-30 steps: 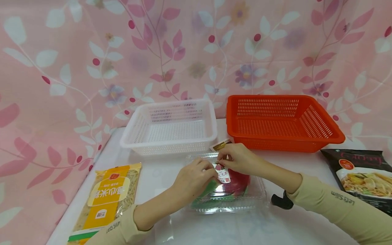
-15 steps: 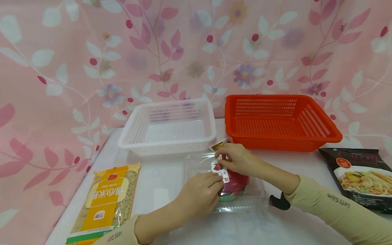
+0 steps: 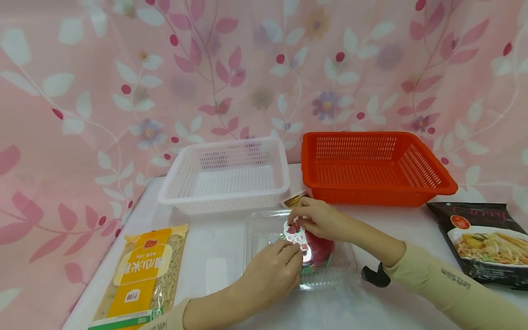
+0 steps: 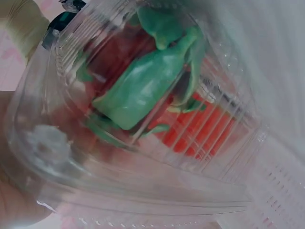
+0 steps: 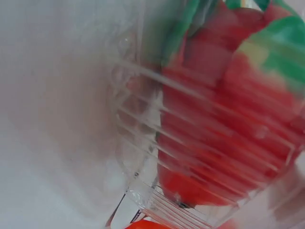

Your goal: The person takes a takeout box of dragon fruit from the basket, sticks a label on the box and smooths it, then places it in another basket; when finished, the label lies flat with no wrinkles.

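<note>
A clear plastic clamshell box [image 3: 260, 229] stands on the table before me, a red dragon fruit [image 3: 319, 252] with green scales inside. The right wrist view shows the dragon fruit [image 5: 214, 124] through the ribbed wall. A white label [image 3: 296, 236] with a fruit picture and red writing lies on the lid. At the label's upper part, my right hand [image 3: 323, 220] pinches it between thumb and forefinger. My left hand [image 3: 268, 275] touches the lower edge with its fingertips; its thumb is hidden. In the left wrist view, green scales [image 4: 147, 81] show through the box.
Behind the box stand a white basket [image 3: 222, 204] and a red basket [image 3: 379, 195]. A yellow noodle bag [image 3: 142, 275] lies at left, a black noodle bag [image 3: 486, 243] at right. Some small card [image 3: 294, 200] lies near the baskets.
My left hand has shifted down and slightly right, off the upper-left part of the box. The label now shows more fully and lies flatter. My right hand stays almost in place.
</note>
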Demonstrator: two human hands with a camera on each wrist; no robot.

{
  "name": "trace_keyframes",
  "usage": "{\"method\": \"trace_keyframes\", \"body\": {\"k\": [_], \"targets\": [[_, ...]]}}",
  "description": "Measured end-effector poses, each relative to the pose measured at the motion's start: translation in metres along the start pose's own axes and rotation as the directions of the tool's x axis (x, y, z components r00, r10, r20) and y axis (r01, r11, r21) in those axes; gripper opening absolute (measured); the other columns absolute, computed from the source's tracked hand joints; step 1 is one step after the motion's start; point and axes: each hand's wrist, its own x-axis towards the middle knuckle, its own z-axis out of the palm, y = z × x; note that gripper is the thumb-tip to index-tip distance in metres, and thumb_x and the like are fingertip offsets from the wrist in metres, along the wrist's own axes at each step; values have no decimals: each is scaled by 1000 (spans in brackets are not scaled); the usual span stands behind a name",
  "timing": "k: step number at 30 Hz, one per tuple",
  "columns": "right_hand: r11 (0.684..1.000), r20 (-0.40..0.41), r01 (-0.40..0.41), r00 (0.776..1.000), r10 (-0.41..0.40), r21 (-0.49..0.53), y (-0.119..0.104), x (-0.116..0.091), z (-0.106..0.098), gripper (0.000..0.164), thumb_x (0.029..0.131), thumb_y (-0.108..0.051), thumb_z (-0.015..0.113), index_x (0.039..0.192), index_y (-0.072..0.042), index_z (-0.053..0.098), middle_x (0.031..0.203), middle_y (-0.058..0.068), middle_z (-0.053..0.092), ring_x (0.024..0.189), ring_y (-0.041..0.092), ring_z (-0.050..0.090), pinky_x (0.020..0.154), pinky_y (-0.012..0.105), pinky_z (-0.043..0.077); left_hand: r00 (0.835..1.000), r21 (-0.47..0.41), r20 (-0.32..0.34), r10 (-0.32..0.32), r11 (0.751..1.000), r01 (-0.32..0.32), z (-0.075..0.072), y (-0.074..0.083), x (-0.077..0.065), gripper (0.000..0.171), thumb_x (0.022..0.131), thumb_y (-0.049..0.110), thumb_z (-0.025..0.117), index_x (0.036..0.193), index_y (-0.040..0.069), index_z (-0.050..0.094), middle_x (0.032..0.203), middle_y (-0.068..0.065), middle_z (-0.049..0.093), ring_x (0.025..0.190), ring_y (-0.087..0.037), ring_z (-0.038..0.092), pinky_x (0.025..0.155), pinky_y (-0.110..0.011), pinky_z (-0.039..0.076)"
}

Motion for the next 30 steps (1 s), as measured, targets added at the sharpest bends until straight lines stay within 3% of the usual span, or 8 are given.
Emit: {"method": "trace_keyframes", "body": {"k": [13, 19, 23, 26, 30], "targets": [[999, 27, -33, 999, 34, -28, 2, -9, 2, 20, 82, -8, 66, 99, -16, 71, 83, -4, 50, 73, 10, 48, 62, 18, 47, 999, 55, 45, -2, 999, 0, -1, 7, -2, 20, 79, 16, 58, 95, 6, 66, 94, -1, 64, 82, -14, 57, 66, -21, 48], [996, 14, -84, 996, 84, 10, 1, -10, 2, 16, 82, -13, 68, 97, -16, 71, 84, -6, 50, 74, 10, 47, 61, 17, 46, 1000, 63, -12, -4, 998, 4, -1, 6, -6, 27, 92, 10, 40, 96, 5, 66, 87, -2, 62, 76, -14, 57, 57, -22, 44], [999, -23, -42, 999, 42, -4, 2, -10, 3, 14, 81, -14, 69, 95, -13, 71, 85, -4, 52, 75, 12, 51, 65, 18, 49, 999, 74, -36, 15, 997, -12, -3, 6, -9, 37, 96, 8, 30, 97, 5, 66, 88, -2, 63, 79, -15, 60, 59, -23, 47], [999, -56, -4, 998, 2, -36, 2, -11, 3, 15, 81, -15, 70, 95, -12, 71, 87, -2, 53, 77, 12, 53, 69, 19, 50, 999, 79, -27, 44, 996, -42, -6, 4, -12, 31, 95, 7, 36, 100, 5, 66, 93, -5, 66, 86, -18, 63, 63, -26, 51], [997, -80, 21, 996, -26, -74, 4, -17, 3, 16, 81, -15, 70, 96, -11, 71, 92, 0, 56, 82, 14, 55, 74, 24, 52, 999, 13, 12, 48, 999, -48, -9, 1, -16, 20, 84, 8, 58, 102, 6, 66, 99, -6, 66, 94, -19, 63, 67, -27, 52]]}}
